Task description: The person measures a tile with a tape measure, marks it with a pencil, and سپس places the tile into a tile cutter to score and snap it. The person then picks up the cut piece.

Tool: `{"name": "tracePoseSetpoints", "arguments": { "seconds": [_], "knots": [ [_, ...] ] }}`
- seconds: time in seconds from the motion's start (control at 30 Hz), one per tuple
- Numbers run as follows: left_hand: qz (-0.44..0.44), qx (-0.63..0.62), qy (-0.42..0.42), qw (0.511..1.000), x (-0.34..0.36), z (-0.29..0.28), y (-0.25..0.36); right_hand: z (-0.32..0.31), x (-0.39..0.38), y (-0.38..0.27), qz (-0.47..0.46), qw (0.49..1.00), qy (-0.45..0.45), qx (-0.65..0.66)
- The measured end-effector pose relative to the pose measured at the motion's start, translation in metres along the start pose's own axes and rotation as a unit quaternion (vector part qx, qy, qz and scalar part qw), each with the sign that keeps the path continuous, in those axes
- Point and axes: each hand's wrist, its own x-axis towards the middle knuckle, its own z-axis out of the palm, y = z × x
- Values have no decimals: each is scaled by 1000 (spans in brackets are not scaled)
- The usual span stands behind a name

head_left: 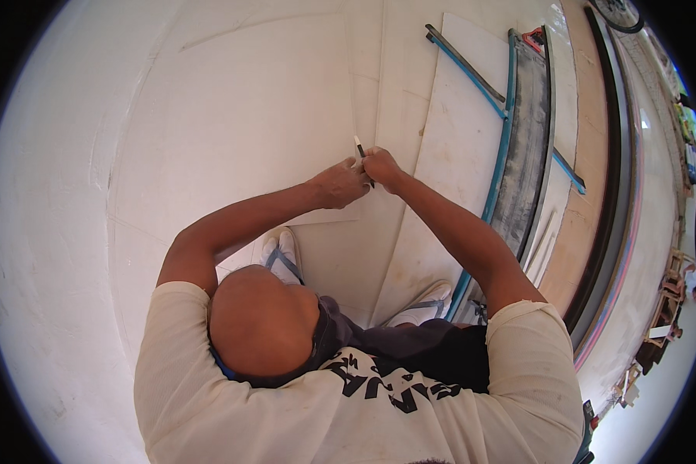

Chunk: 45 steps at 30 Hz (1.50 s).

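Observation:
In front of me, my left hand [340, 185] and my right hand [380, 168] meet, both closed around a slim black pen [359, 148] with a white end. The white end points away from me, and a dark end shows below the fingers. Part of the pen's middle is hidden by my fingers. Beneath my hands lies a large pale tile or panel [271, 116], with its near edge just short of my feet. My bare knee [263, 321] rises at the lower left.
To my right lies a long tile cutter [530, 147] with blue rails and a slanting blue side arm [468, 73], on a pale slab [441, 139]. My feet, in white socks and strapped sandals [282, 255], rest nearby. Dark and coloured strips [615, 155] run along the far right.

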Motion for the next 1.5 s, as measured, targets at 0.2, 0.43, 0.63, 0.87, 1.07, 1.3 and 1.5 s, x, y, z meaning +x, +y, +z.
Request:
{"name": "tracePoseSetpoints", "arguments": {
  "seconds": [0.2, 0.43, 0.63, 0.87, 1.07, 1.3, 1.5],
  "knots": [
    [-85, -68, 34, 994, -37, -7, -15, -53, -41, -40, -25, 998, 20, -58],
    [-83, -162, 19, 983, -25, -38, -52, -161, -209, -37, -49, 991, 90, -84],
    [-91, -142, -81, 982, 57, -73, -115, -180, -363, 37, -58, 921, 377, 72],
    [-292, -134, -35, 946, 173, -23, -197, -13, -472, 204, 192, 807, 494, 261],
    [-472, -201, 45, 857, 216, 6, -182, 127, -482, 313, 488, 709, 473, 186],
    [-577, -220, 92, 781, 218, 8, -136, 119, -416, 329, 409, 713, 563, 83],
    [-647, -196, 134, 724, 224, 13, -140, 96, -387, 326, 475, 695, 528, 111]
  ]
}}
